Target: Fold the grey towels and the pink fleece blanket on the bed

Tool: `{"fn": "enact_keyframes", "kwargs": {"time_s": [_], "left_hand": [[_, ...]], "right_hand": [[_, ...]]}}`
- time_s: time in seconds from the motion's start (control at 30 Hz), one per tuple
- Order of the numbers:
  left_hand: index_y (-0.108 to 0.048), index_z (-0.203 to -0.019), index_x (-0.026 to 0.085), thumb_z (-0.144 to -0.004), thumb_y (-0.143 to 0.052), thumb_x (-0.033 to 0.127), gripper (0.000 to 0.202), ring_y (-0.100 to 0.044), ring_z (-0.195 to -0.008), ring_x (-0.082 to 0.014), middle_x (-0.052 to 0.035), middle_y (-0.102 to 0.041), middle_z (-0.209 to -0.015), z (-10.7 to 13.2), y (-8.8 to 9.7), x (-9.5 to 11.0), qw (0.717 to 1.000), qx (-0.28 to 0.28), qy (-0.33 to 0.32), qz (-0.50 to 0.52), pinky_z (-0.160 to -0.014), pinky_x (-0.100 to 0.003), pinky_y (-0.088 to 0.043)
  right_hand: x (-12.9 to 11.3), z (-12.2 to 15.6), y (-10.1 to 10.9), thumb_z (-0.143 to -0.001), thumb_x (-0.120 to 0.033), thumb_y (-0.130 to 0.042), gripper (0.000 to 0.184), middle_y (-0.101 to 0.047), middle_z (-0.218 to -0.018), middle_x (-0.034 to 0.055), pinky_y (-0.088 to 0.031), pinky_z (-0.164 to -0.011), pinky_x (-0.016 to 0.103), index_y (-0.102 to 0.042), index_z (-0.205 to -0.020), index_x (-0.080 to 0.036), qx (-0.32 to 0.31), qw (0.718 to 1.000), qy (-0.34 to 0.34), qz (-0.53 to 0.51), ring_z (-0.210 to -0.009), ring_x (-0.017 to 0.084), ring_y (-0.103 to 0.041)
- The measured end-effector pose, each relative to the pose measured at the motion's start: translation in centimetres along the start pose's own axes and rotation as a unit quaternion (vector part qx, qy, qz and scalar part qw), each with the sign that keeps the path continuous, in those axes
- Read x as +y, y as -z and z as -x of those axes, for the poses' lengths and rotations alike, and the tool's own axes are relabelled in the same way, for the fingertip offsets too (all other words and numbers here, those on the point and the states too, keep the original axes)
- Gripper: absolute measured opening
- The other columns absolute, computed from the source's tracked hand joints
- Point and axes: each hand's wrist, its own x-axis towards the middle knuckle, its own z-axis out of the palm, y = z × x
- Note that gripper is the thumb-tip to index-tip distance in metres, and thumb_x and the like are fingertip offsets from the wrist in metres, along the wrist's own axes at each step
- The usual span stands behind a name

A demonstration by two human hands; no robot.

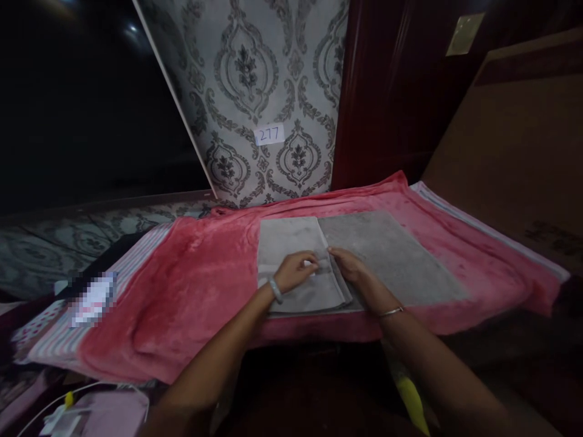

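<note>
A grey towel (392, 255) lies flat on a pink blanket (200, 285), with its left part folded over into a lighter grey panel (291, 240). My left hand (296, 270) rests on that folded panel with the fingers curled down, pinching the cloth near the fold's edge. Just to its right, my right hand (353, 267) lies on the towel at the same fold edge, fingers bent and pressed onto the fabric. A bracelet circles each wrist.
Patterned grey wallpaper with a "277" label (269, 134) rises behind the blanket. A dark red wooden panel (387, 91) and brown board (514, 139) stand at the right. White cables (59, 406) lie low left, and a yellow object (412, 397) sits below my right arm.
</note>
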Motion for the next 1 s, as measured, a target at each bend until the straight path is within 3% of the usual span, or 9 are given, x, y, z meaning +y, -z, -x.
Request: {"fn": "enact_keyframes", "kwargs": {"time_s": [0.07,0.13,0.23,0.4,0.5,0.63,0.73,0.9,1.0], "left_hand": [[-0.070,-0.088,0.019,-0.083,-0.056,0.031,0.019,-0.064,-0.104,-0.0231,-0.0093,-0.071,-0.112,1.6,2.3,-1.9,0.989,0.134,0.033,0.047,-0.081,-0.031,-0.050],[-0.068,-0.089,0.018,-0.080,-0.059,0.034,0.021,-0.065,-0.099,-0.0238,-0.0093,-0.071,-0.102,3.2,4.1,-4.0,0.959,0.255,0.098,0.077,-0.081,-0.032,-0.051],[-0.064,-0.099,0.017,-0.073,-0.065,0.038,0.033,-0.064,-0.092,-0.0226,-0.0087,-0.069,-0.098,5.2,4.9,-6.8,0.915,0.335,0.181,0.133,-0.079,-0.033,-0.052],[-0.058,-0.105,0.019,-0.063,-0.074,0.046,0.052,-0.065,-0.099,-0.0218,-0.0096,-0.067,-0.110,6.6,3.2,-8.6,0.893,0.290,0.216,0.269,-0.082,-0.033,-0.052],[-0.057,-0.111,0.019,-0.063,-0.077,0.047,0.059,-0.066,-0.096,-0.0214,-0.0074,-0.067,-0.103,6.4,2.3,-8.9,0.891,0.294,0.224,0.263,-0.080,-0.032,-0.053],[-0.054,-0.122,0.015,-0.068,-0.076,0.042,0.065,-0.066,-0.079,-0.0200,-0.0026,-0.067,-0.083,5.8,1.8,-9.7,0.896,0.266,0.253,0.249,-0.072,-0.032,-0.053],[-0.050,-0.130,0.015,-0.072,-0.075,0.035,0.067,-0.068,-0.081,-0.0207,-0.0052,-0.070,-0.091,5.4,1.4,-10.3,0.896,0.253,0.257,0.260,-0.074,-0.032,-0.055],[-0.048,-0.136,0.016,-0.075,-0.077,0.030,0.069,-0.070,-0.092,-0.0230,-0.0089,-0.072,-0.104,5.3,0.8,-11.4,0.906,0.262,0.255,0.215,-0.088,-0.038,-0.056],[-0.048,-0.138,0.017,-0.078,-0.076,0.029,0.067,-0.069,-0.100,-0.0240,-0.0109,-0.071,-0.113,5.4,0.5,-11.9,0.917,0.270,0.240,0.169,-0.094,-0.040,-0.055]], "right_hand": [[0.0,-0.6,-0.2,-0.090,-0.036,-0.048,0.037,-0.075,-0.094,0.0113,-0.059,-0.078,0.040,-0.071,-0.109,-0.015,0.015,1.000,-0.004,-0.021,-0.085,0.027,-0.070],[-0.2,-1.5,-0.3,-0.083,-0.033,-0.057,0.034,-0.074,-0.094,0.0106,-0.058,-0.073,0.037,-0.070,-0.108,-0.014,0.045,0.999,-0.014,-0.017,-0.079,0.025,-0.069],[-0.8,-2.8,0.1,-0.075,-0.027,-0.063,0.040,-0.073,-0.094,0.0081,-0.057,-0.071,0.034,-0.068,-0.112,-0.013,0.079,0.997,-0.016,-0.005,-0.075,0.023,-0.067],[-0.7,-3.5,2.6,-0.070,-0.020,-0.060,0.053,-0.073,-0.093,0.0041,-0.054,-0.066,0.028,-0.067,-0.122,-0.015,0.131,0.991,0.000,0.006,-0.073,0.020,-0.065],[0.6,-2.8,3.6,-0.068,-0.018,-0.057,0.053,-0.073,-0.088,0.0038,-0.053,-0.062,0.027,-0.068,-0.120,-0.014,0.147,0.989,-0.027,0.016,-0.068,0.018,-0.063],[1.8,-2.1,3.5,-0.070,-0.018,-0.054,0.054,-0.073,-0.084,0.0025,-0.051,-0.057,0.024,-0.067,-0.123,-0.014,0.141,0.989,-0.041,0.010,-0.063,0.017,-0.062],[1.5,-1.9,3.4,-0.074,-0.020,-0.054,0.052,-0.073,-0.083,0.0031,-0.051,-0.055,0.024,-0.065,-0.125,-0.013,0.129,0.991,-0.046,0.001,-0.061,0.016,-0.061],[0.9,-1.2,4.3,-0.071,-0.021,-0.066,0.053,-0.074,-0.091,0.0028,-0.054,-0.066,0.026,-0.066,-0.124,-0.015,0.081,0.996,-0.006,0.034,-0.072,0.018,-0.064],[1.3,-0.7,5.0,-0.071,-0.018,-0.067,0.053,-0.074,-0.104,0.0039,-0.055,-0.078,0.029,-0.067,-0.124,-0.017,0.101,0.990,0.027,0.095,-0.087,0.020,-0.066]]}}
